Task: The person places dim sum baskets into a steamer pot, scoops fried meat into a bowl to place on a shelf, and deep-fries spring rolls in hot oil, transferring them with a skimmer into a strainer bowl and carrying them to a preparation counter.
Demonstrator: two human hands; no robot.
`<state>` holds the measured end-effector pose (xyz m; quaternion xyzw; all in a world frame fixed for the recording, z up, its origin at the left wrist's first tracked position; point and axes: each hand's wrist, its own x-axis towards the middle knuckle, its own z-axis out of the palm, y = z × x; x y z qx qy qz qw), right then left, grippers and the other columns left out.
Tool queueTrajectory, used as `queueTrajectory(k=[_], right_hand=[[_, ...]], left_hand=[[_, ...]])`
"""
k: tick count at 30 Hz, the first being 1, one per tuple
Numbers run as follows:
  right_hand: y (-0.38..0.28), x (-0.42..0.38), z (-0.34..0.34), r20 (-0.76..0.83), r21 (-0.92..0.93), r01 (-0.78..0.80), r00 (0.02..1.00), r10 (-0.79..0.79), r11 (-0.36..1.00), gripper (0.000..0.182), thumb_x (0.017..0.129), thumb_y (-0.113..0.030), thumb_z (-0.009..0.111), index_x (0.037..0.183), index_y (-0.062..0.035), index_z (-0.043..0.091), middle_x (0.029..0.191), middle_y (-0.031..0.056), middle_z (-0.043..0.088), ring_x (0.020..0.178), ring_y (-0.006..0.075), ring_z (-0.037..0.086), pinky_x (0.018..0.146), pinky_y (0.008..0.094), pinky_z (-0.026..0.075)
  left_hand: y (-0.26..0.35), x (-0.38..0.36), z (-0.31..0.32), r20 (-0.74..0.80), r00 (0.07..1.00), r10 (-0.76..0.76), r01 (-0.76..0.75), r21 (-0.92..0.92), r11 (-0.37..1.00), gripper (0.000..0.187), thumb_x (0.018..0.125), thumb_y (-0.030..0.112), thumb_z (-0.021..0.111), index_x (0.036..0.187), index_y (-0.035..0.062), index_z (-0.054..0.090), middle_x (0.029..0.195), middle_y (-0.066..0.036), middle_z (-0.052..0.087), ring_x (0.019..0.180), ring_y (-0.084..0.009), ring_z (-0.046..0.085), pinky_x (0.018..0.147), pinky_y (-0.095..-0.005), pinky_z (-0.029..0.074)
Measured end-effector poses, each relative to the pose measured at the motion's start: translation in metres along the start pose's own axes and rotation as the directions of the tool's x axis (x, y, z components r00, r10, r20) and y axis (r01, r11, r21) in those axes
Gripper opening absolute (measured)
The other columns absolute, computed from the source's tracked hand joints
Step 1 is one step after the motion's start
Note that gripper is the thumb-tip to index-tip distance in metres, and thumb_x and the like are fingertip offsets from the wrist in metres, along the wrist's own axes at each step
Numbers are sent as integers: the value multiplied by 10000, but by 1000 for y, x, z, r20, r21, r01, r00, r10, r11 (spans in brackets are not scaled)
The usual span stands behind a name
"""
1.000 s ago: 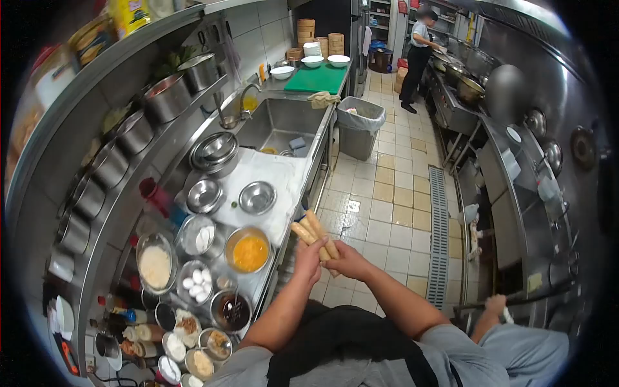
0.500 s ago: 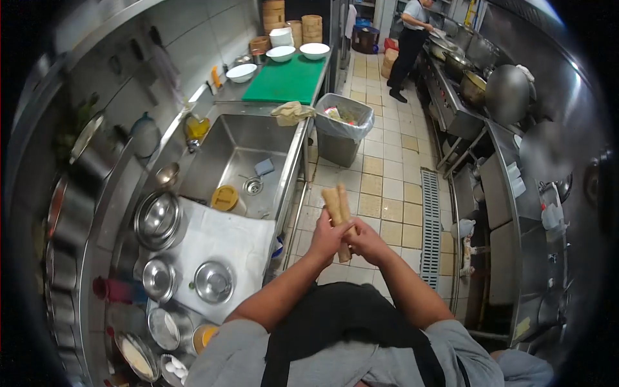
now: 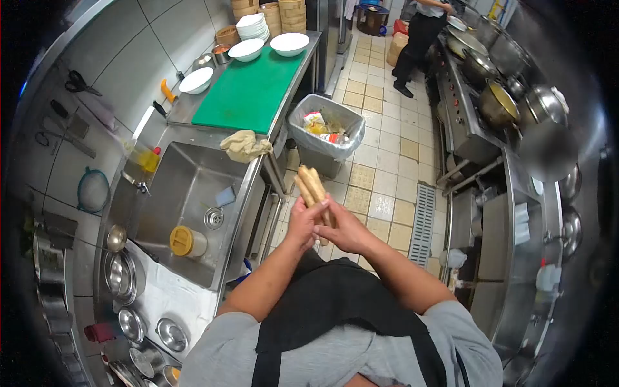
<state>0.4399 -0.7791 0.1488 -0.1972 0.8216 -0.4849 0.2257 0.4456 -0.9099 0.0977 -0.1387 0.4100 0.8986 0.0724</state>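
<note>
A small bundle of long, tan, rod-like sticks (image 3: 312,183) points up and away from me, in front of my black apron. What the sticks are made of does not show. My left hand (image 3: 303,222) is wrapped around their lower part from the left. From the other side, my right hand (image 3: 345,230) closes on the same bundle, its fingers meeting those of the left. Just beyond the tips stands a grey bin (image 3: 320,158) lined with a clear bag and holding scraps and packaging.
On my left is a steel sink (image 3: 193,164) with a yellow-lidded jar (image 3: 187,242) inside and a cloth (image 3: 245,146) on its corner. Behind lies a green cutting board (image 3: 248,90) with white bowls. A co-worker (image 3: 419,45) stands by the stove (image 3: 461,106) at the far right.
My view has shifted, bringing the bin and sink closer. Both hands still grip the sticks, whose ends now show more separately. The co-worker has moved slightly.
</note>
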Motion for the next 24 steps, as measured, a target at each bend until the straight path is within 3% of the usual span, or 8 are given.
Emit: queueTrajectory(k=[1,5,9,13,17,19,22,24], right_hand=[[0,18,-10,8,-38,73,997,-72,997,777,772,-245,648,1363,22,221,1294,255,387,1185,329,432,968,349,369],[8,90,-44,117,49,24,993,-30,999,856,770,-227,652,1363,87,121,1329,286,325,1223,320,387,993,316,335],[33,154,-77,3,29,-7,1000,7,1000,861,760,-180,645,1364,95,97,1331,278,310,1193,311,418,956,324,377],[45,206,-118,-78,63,-5,997,10,998,859,752,-175,636,1380,60,98,1264,239,414,1141,272,464,871,316,447],[47,245,-149,-214,2,6,977,-6,1000,878,747,-232,629,1365,82,91,1262,317,386,1184,387,419,968,369,363],[63,268,-157,-228,13,21,974,-17,1000,880,744,-215,638,1374,65,91,1277,291,388,1185,349,429,954,346,380],[72,302,-175,-176,455,85,984,-4,886,855,740,-157,651,1396,1,126,1282,204,414,1146,231,457,930,313,398],[74,324,-190,-127,487,108,990,-52,867,836,752,-146,635,1407,-43,126,1291,186,417,1151,231,463,929,322,402]], left_hand=[[9,14,6,-44,998,41,-42,-30,999,307,810,50,603,1069,49,437,955,-78,564,811,-172,595,692,-315,516],[31,80,12,-142,985,101,-109,-49,993,321,820,47,585,1104,53,435,975,-84,567,828,-181,597,702,-315,514],[42,160,17,-53,994,94,-98,-80,992,292,819,21,564,1090,42,454,974,-82,568,846,-175,593,726,-310,505],[54,236,42,63,996,68,-70,35,997,373,813,36,581,1155,42,431,1034,-80,564,920,-173,569,803,-316,473],[70,293,65,95,989,112,-119,74,990,431,811,35,587,1203,41,409,1041,-78,560,927,-172,566,802,-315,473],[79,309,75,92,987,132,-140,84,987,454,811,36,587,1225,47,401,1061,-81,554,941,-170,564,811,-310,470],[104,328,89,83,987,135,-153,286,946,614,804,66,610,1332,88,297,1154,-110,517,1012,-191,537,856,-322,451],[117,346,97,77,984,158,-176,421,890,733,799,87,625,1403,111,211,1198,-124,496,1052,-205,519,878,-330,438]])
